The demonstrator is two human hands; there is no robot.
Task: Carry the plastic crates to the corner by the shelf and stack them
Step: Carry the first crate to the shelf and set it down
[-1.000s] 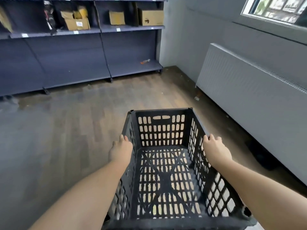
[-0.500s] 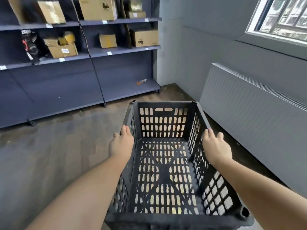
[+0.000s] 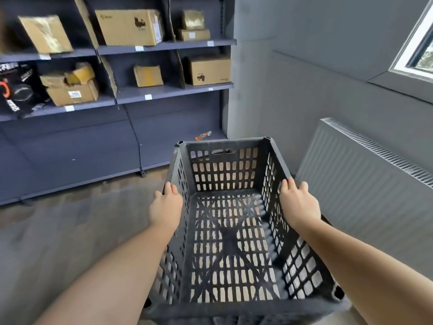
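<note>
Crate point(image 3: 229, 233) up off the floor, my left hand point(image 3: 165, 208) gripping its left rim, my right hand point(image 3: 298, 204) gripping the right rim, shelf point(image 3: 164, 90) ahead

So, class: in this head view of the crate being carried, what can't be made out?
- Corner floor: hidden behind the crate.
- Fingertips of the left hand and right hand: curled over the rims.
- Box print: too small.
- Black item: cut by the left edge.
- Window: cut by the right edge.
</note>
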